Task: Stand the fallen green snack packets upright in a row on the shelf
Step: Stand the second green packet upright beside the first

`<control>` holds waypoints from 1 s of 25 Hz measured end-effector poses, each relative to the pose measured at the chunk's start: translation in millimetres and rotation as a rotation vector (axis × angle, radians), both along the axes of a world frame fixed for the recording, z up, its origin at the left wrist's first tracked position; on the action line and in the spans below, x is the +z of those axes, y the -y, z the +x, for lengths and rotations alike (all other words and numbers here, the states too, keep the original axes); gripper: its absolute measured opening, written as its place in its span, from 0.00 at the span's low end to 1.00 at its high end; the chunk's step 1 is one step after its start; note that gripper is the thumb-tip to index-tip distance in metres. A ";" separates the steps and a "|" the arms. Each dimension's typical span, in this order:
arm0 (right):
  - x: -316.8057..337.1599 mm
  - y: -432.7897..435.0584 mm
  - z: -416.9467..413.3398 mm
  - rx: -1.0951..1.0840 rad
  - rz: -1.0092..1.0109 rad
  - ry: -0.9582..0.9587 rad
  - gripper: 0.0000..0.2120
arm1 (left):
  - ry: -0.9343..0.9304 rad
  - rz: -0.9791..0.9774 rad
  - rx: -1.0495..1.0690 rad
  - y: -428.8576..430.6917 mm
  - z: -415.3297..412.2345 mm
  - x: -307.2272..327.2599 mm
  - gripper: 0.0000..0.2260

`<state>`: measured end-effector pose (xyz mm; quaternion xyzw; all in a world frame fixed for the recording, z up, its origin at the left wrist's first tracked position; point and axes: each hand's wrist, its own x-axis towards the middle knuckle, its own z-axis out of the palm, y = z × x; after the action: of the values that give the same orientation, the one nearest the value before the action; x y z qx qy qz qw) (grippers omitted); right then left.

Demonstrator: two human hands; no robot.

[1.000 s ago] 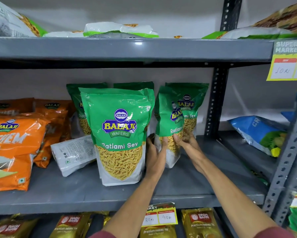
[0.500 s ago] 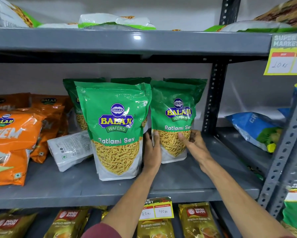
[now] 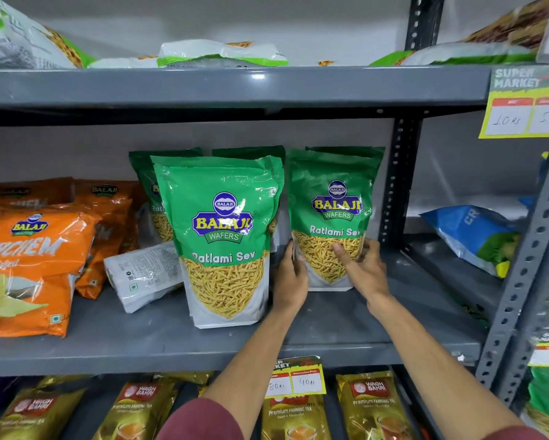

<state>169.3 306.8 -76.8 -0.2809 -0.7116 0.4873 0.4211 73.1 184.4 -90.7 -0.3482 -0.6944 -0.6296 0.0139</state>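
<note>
From our head camera, we see the glossy green plastic snack packet [image 3: 333, 214] standing upright on the grey metal shelf [image 3: 330, 338], long axis vertical, label facing us, beside the black slotted upright [image 3: 399, 179]. Our left hand [image 3: 291, 277] presses its left edge and our right hand [image 3: 363, 268] wraps its lower right corner, fingers closed on it. A larger green packet [image 3: 224, 236] stands just left; a white packet [image 3: 144, 274] lies fallen.
</note>
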 end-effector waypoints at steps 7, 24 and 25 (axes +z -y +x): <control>3.4 6.0 35.4 0.028 -0.043 -0.010 0.38 | -0.139 -0.050 0.011 14.5 23.8 1.1 0.18; -7.7 61.4 73.1 -0.277 0.215 -0.023 0.44 | -0.220 -0.120 -0.078 76.3 59.6 -5.8 0.24; -7.1 72.9 68.7 -0.349 0.305 -0.067 0.43 | -0.238 -0.080 -0.045 88.8 57.4 -4.1 0.21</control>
<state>238.0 233.9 -83.9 -0.3165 -0.7032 0.3027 0.5601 130.6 95.7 -94.8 -0.4361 -0.7045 -0.5557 0.0681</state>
